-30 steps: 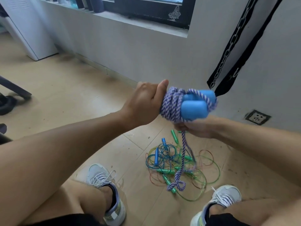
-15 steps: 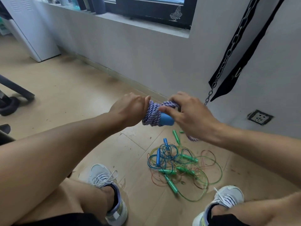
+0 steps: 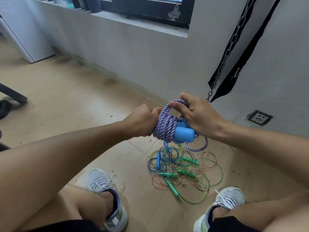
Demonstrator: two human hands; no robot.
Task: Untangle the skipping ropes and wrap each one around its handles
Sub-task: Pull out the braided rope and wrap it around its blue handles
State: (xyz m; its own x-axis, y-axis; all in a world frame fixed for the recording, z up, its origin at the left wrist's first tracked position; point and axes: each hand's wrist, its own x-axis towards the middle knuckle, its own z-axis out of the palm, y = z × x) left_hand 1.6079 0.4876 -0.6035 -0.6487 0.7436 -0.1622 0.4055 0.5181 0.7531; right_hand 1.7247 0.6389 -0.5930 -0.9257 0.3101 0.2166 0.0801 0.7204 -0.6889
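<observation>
the left hand was clamped in a fist around the near end of the blue handles, fingers curled tight, knuckles up. packed against that fist sat the purple-and-white rope, wound in thick coils round the pair of handles, whose rounded blue ends poked out to the right of the wraps. the right hand came over the top of the bundle, thumb and fingers pinching a raised loop of that same rope just above the coils. a loose tail of the rope curved out below the right wrist and swung back under the handle ends, hanging free in the air and clear of the floor.

down between the two grey sneakers lay the rest of the job: a tangled pile of thin ropes, blue, green and orange-pink strands looped over one another on the wooden floor. green handles stuck out of the knot at several angles, and a slim blue handle lay along its left edge. neither hand was touching that pile; the bundle in the hands was held up above it.

behind, a grey wall ran under a dark window frame, a chain hung down beside black straps on the right, and a wall socket sat low near the floor. a white cabinet stood at the far left.
</observation>
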